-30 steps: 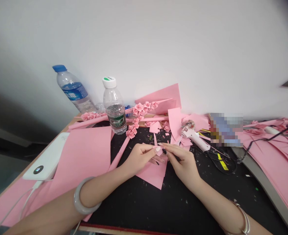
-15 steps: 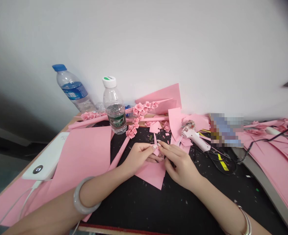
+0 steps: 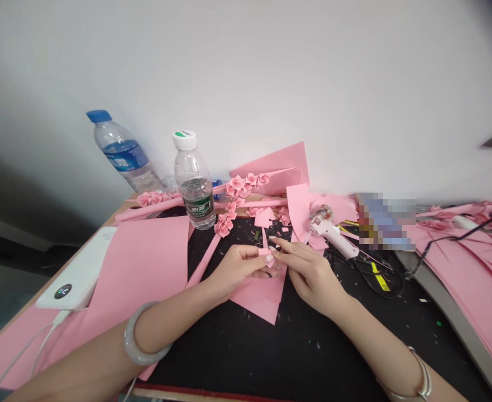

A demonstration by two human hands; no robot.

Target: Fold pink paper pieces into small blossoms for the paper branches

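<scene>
Between my two hands is a small folded piece of pink paper. My left hand pinches its left side with thumb and fingers. From the right, my right hand touches the same piece with its fingertips, the index finger stretched a little past it. A pink square sheet lies on the black mat under my hands. Just beyond them sits another small pink paper piece. A pink rolled stem with paper flowers slants beside my left hand.
A clear bottle and a blue-capped bottle stand at the back left. A glue gun lies right of my hands, near black cables. Large pink sheets and a white power bank are at left.
My right hand has shifted slightly right, and its index finger has lifted away from the small paper. My left hand keeps its pinch on it.
</scene>
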